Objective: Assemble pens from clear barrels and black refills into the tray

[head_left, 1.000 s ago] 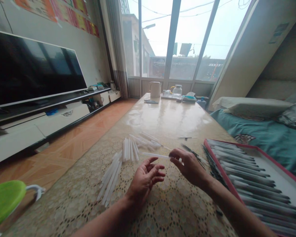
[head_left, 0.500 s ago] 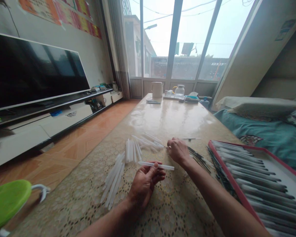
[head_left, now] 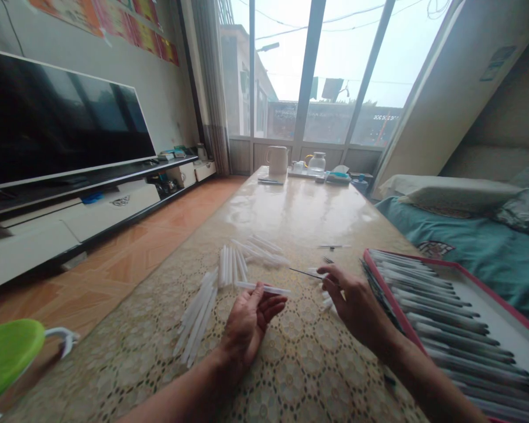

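Observation:
Between thumb and fingers, my left hand [head_left: 247, 323] pinches a white translucent pen barrel [head_left: 280, 291], lying roughly level above the table. My right hand [head_left: 355, 302] grips the right end of a thin dark rod [head_left: 303, 272], which looks like a pen refill and points left. A gap separates the rod from the barrel. Loose white barrels [head_left: 196, 320] are spread on the table left of my left hand, with another group [head_left: 233, 265] behind it. More dark thin rods lie partly hidden behind and under my right hand.
A red-edged box [head_left: 390, 299] with rows of pens stands at the right of the patterned table [head_left: 291, 376]. At the table's far end are a pitcher [head_left: 277, 161] and a glass teapot [head_left: 317, 162]. A green stool [head_left: 11, 358] is at lower left.
My right hand has moved right and nearer, and its rod now shows at greater length. My left hand still holds the barrel, with its fingers spread more. The view has shifted slightly.

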Action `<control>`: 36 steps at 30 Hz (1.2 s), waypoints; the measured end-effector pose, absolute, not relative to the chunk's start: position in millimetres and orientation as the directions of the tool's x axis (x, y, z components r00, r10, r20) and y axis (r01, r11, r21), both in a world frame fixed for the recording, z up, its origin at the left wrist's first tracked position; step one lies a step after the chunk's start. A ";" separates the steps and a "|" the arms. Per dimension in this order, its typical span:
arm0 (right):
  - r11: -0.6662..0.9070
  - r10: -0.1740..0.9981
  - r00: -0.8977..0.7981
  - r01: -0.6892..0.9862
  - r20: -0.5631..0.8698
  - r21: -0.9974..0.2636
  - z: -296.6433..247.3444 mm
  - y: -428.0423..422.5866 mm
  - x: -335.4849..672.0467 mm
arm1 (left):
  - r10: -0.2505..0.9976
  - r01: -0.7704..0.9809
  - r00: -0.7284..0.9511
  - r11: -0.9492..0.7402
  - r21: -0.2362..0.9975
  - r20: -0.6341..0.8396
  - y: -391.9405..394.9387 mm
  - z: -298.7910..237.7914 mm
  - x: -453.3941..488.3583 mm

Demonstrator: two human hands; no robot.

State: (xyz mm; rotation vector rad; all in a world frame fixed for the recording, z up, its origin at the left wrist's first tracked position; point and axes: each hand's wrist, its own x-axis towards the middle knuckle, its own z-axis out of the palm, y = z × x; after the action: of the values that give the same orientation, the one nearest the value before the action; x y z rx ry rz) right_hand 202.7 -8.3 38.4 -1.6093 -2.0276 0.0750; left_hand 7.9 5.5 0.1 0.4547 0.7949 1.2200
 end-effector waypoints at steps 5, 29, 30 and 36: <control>0.312 0.856 0.013 0.784 0.516 -0.537 28.6 -37.1 205.9 | 0.956 -0.698 0.048 0.240 0.674 -0.291 9.7 1.9 3.2; 0.341 0.902 0.022 0.577 0.431 -0.742 15.9 -40.5 188.9 | 0.909 -0.661 0.313 0.417 0.624 -0.276 0.5 -1.7 7.8; 0.292 0.900 0.085 0.612 0.428 -0.735 16.6 -37.4 198.4 | 0.916 -0.690 0.280 0.400 0.604 -0.288 2.4 -0.4 6.5; -0.106 0.940 0.215 0.921 0.264 -0.374 22.2 -26.4 271.7 | 0.923 -0.752 0.222 0.366 0.549 -0.313 8.6 4.6 2.9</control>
State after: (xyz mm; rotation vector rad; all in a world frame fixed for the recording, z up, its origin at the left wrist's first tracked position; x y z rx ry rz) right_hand 271.7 -26.4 22.2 -2.0399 -1.7180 0.0547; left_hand 2.9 8.6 4.6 0.3070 0.6594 1.1821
